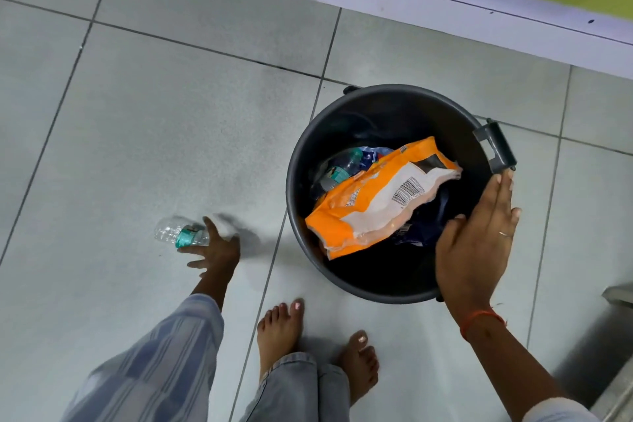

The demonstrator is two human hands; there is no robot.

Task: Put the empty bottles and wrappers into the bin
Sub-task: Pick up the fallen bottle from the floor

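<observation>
1. Your left hand (214, 250) reaches down to the tiled floor (137, 113), fingers spread, its thumb and fingertips touching the near end of a clear plastic bottle (180, 233) with a teal label. The bottle lies on its side and is blurred; you cannot tell whether the hand has a firm grip on it yet.
2. Your right hand (479, 236) is flat and released, fingers together, hovering over the near right rim of the dark grey bin (298, 181), just below its side handle (496, 147). It holds nothing.
3. Inside the bin an orange and white wrapper (376, 202) with a barcode lies on top, with another clear bottle (342, 168) and something blue beneath it.
4. The bin stands on the floor near the wall, well to the right of the floor bottle.
5. Your bare feet (281, 329) stand just in front of the bin.
</observation>
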